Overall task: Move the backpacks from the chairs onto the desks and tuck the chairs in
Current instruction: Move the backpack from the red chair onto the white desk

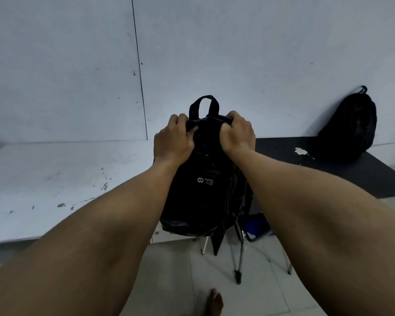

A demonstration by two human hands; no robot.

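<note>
A black backpack (205, 190) with a small white logo hangs upright in front of me, held by its top. My left hand (172, 139) and my right hand (237, 133) each grip the fabric just below its carry loop. Its bottom hovers over a blue chair (255, 226) with metal legs, mostly hidden behind the bag. A white desk (55, 185) lies to the left and a dark desk (342, 176) to the right. A second black backpack (349, 126) stands on the dark desk, leaning against the wall.
A pale wall (237, 53) runs right behind both desks. The white desk's top is scuffed with dark marks, and the dark desk carries a white stain (301, 151). My bare foot (214, 303) rests on the tiled floor below.
</note>
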